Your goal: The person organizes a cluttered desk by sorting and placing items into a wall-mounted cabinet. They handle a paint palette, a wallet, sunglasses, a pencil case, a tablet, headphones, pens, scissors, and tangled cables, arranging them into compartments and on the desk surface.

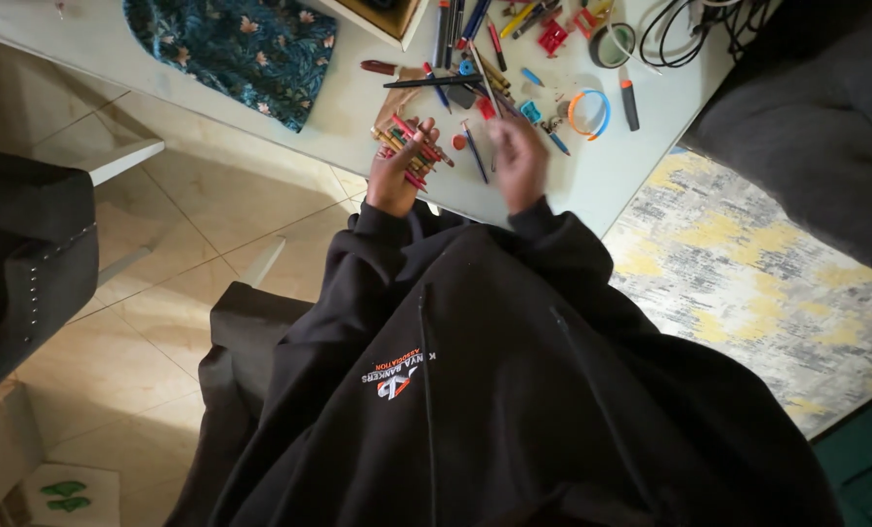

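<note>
Looking down from the head camera: tiled floor [163, 322] fills the left, a dark studded chair [26, 263] at far left, a pale table [612, 166] across the top. A floral blue cloth [236, 49] lies on the table's left part, draped over its edge. The person's black hoodie [514, 390] fills the lower centre. A grey and yellow patterned rug [748, 283] sits to the right, with a dark grey sofa [817, 117] at the upper right corner.

The left hand [397, 171] is curled around a bundle of pencils [415, 146], mostly red, fingers closed on it at the table's near edge. The bundle's long axis runs from upper left to lower right, tips toward the person's right. The right hand [519, 156] is just beside it, blurred; a thin pale stick [482, 83] rises from its fingers, but how tightly they close on it is unclear. Loose pens [456, 29] and markers scatter beyond both hands, mostly lying up and down the frame. An orange and blue ring [589, 113] lies right of the right hand, a tape roll [612, 44] further up, black cables [685, 29] at the top right, cut off by the frame. A box's corner [382, 20] is also cropped at the top. Small items in the pile are too jumbled to tell apart.
</note>
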